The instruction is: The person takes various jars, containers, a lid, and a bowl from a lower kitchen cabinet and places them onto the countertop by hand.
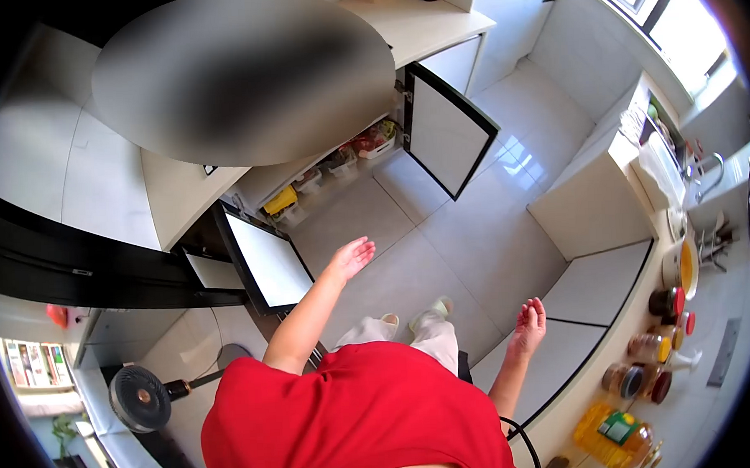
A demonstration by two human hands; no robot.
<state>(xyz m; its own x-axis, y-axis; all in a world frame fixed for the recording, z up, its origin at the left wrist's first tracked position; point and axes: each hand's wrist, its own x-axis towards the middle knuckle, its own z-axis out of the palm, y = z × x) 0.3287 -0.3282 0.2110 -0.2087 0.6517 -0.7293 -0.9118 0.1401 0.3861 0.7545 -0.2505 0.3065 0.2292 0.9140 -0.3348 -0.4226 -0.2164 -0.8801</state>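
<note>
My left hand is held out over the floor, palm partly up and fingers stretched, with nothing in it. It is nearest to an open cabinet door with a white panel and black frame. Out to the other side, my right hand has loosely bent fingers slightly apart, and no object shows in it. White lower cabinet fronts lie beside that hand. Ahead, a low cabinet stands open, holding a yellow item and clear bins of packages. Its other door is swung out.
A large blurred oval hides much of the counter ahead. Along the right counter stand several jars, an oil bottle and a faucet. A black fan is at left. Grey tiles cover the floor.
</note>
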